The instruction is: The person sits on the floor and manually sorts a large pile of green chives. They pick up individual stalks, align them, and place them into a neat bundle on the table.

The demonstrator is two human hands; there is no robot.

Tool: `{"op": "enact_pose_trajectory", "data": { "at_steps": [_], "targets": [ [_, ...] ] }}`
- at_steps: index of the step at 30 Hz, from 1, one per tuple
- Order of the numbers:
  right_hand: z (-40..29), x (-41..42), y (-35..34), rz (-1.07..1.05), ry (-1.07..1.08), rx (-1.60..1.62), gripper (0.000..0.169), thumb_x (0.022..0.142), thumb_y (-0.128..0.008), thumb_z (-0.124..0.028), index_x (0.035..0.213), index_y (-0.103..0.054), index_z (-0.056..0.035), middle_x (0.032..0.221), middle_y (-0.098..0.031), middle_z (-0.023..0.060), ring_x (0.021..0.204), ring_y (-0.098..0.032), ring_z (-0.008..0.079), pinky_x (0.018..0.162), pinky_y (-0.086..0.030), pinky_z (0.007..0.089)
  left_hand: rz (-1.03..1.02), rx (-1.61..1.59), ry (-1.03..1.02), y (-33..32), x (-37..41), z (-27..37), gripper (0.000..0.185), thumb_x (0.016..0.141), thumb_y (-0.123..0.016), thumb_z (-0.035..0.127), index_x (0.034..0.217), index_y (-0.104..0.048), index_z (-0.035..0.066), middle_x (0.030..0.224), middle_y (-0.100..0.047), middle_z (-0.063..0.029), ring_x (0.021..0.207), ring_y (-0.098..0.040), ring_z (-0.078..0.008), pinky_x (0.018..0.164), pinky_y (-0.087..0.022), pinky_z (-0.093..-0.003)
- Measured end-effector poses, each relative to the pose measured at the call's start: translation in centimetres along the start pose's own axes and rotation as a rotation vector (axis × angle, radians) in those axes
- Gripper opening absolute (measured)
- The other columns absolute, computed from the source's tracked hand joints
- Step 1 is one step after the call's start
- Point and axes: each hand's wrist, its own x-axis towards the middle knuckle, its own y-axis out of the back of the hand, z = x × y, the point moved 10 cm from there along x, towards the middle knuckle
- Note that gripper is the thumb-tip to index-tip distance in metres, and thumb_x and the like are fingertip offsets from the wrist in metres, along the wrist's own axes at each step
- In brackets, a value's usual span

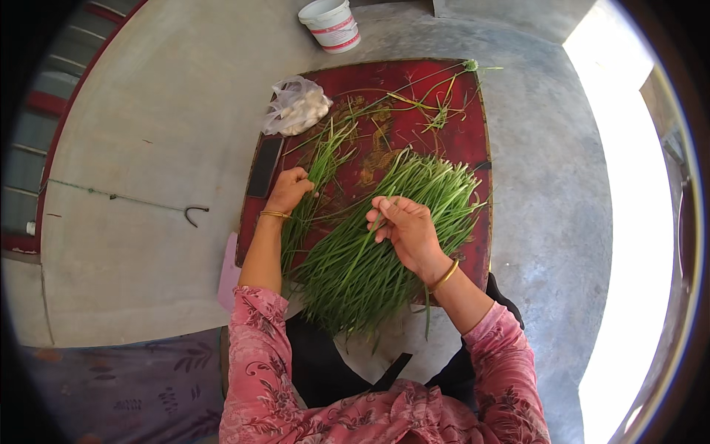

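Note:
A large pile of long green chives [360, 277] lies across the near part of a red table [310, 255], its pale cut ends pointing away from me. My right hand [405, 230] is over the pile and pinches a thin green stalk between thumb and fingers. My left hand [291, 190] is closed over a smaller bunch of green stalks [327, 158] at the table's left side. Its fingers are partly hidden, but stalks run out from under it both ways. Loose yellowed stalks [441, 114] and one with a round flower head [470, 65] lie at the far right.
A dark smartphone [266, 167] lies at the table's left edge, beyond it a clear plastic bag with white contents [298, 106]. A white bucket with red bands [331, 28] stands behind the table. A hook on a cord [195, 213] shows at left, a pink object [228, 272] beside the table.

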Motion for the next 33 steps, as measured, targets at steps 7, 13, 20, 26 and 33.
{"op": "enact_pose_trajectory", "data": {
  "at_steps": [7, 13, 20, 26, 33],
  "targets": [
    [0.0, 0.0, -0.4, -0.002, -0.004, 0.001, 0.017, 0.092, -0.054, -0.015, 0.096, -0.060, 0.0009, 0.081, -0.065, 0.0071, 0.067, -0.059, 0.0121, 0.054, -0.047, 0.0229, -0.120, -0.180, 0.132, -2.3, -2.1, -1.5, 0.010, 0.087, -0.050, 0.009, 0.084, -0.047, 0.000, 0.073, -0.057, -0.0136, 0.043, -0.050, -0.0117, 0.039, -0.046, -0.0262],
    [0.2, 0.1, -0.4, 0.000, 0.003, -0.007, 0.018, 0.092, -0.055, -0.015, 0.097, -0.060, 0.0016, 0.081, -0.065, 0.0076, 0.068, -0.060, 0.0133, 0.054, -0.048, 0.0232, 0.034, 0.281, -0.470, -2.5, -3.2, 4.4, 0.024, 0.079, -0.064, 0.019, 0.090, -0.056, -0.001, 0.067, -0.054, -0.0042, 0.044, -0.044, -0.0066, 0.038, -0.037, -0.0229],
    [-0.1, 0.1, -0.4, -0.008, 0.022, 0.014, 0.018, 0.092, -0.054, -0.015, 0.096, -0.060, 0.0019, 0.083, -0.065, 0.0074, 0.070, -0.059, 0.0133, 0.055, -0.048, 0.0233, -0.026, -0.038, -0.019, 0.3, -3.8, 3.7, 0.018, 0.088, -0.054, 0.011, 0.097, -0.059, -0.003, 0.079, -0.058, -0.0044, 0.053, -0.053, -0.0063, 0.046, -0.046, -0.0216],
    [-0.2, 0.2, -0.2, -0.015, 0.030, 0.007, 0.018, 0.092, -0.053, -0.015, 0.095, -0.060, 0.0010, 0.086, -0.064, 0.0073, 0.074, -0.059, 0.0126, 0.056, -0.048, 0.0227, 0.037, -0.151, -0.103, 2.6, -4.3, 6.8, 0.019, 0.091, -0.052, 0.011, 0.099, -0.059, -0.005, 0.087, -0.060, -0.0086, 0.053, -0.050, -0.0086, 0.049, -0.045, -0.0236],
    [0.2, 0.2, -0.2, -0.008, 0.013, -0.006, 0.018, 0.092, -0.053, -0.016, 0.094, -0.060, 0.0004, 0.084, -0.064, 0.0065, 0.071, -0.059, 0.0120, 0.055, -0.048, 0.0228, -0.061, 0.173, -0.026, 2.2, -3.6, 4.1, 0.027, 0.073, -0.068, 0.011, 0.095, -0.058, 0.000, 0.074, -0.056, -0.0021, 0.048, -0.046, -0.0074, 0.034, -0.036, -0.0239]
  ]
}}
